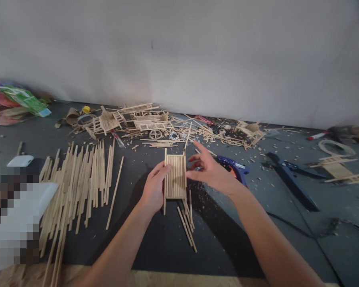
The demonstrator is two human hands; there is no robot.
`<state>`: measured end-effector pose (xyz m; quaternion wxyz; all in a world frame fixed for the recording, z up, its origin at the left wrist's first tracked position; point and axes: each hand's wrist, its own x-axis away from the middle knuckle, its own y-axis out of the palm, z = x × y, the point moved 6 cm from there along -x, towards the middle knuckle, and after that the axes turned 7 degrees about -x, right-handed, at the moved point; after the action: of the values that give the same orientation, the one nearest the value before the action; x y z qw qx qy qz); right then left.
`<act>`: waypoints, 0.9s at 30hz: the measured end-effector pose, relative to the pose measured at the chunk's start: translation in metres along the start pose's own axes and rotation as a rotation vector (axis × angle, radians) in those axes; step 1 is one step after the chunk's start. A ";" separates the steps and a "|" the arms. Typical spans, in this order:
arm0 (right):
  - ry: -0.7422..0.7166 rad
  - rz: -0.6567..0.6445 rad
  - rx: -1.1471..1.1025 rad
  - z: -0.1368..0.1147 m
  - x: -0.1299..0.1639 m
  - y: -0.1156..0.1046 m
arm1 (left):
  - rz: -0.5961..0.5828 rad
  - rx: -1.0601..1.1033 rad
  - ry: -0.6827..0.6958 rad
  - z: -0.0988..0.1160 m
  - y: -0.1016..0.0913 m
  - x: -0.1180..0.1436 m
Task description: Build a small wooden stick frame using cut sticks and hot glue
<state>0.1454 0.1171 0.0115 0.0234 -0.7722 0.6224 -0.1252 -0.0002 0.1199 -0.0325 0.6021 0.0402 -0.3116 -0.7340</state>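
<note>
My left hand (155,184) grips the left edge of a small model of bamboo sticks (176,177), thumb on its front. Sticks lie side by side to form its flat panel, and longer ones stick out above and below. To its right, my right hand (208,169) has its fingers spread with nothing visible in them; whether the thumb touches the model's edge I cannot tell. Just behind that hand lies a blue glue gun (235,165), partly hidden. A few loose sticks (188,227) lie below the model.
Many long sticks (77,179) are spread at left. Finished-looking stick models (151,119) and short offcuts (203,133) line the wall. A dark-handled tool (293,183), a cord (305,231) and another stick model (339,167) lie at right. Colourful plastic packets (24,99) sit far left.
</note>
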 end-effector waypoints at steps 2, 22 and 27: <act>0.030 0.077 -0.121 0.003 -0.003 -0.001 | -0.009 0.010 0.001 -0.001 0.001 0.000; 0.028 0.196 -0.026 0.001 -0.004 0.010 | -0.214 -0.309 -0.027 -0.005 0.010 0.006; 0.023 0.187 -0.001 -0.001 -0.004 0.012 | -0.163 -0.377 -0.010 -0.006 0.008 0.006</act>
<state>0.1332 0.1181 0.0097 0.0276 -0.7092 0.6922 -0.1309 0.0082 0.1115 -0.0316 0.5360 -0.0519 -0.1673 -0.8259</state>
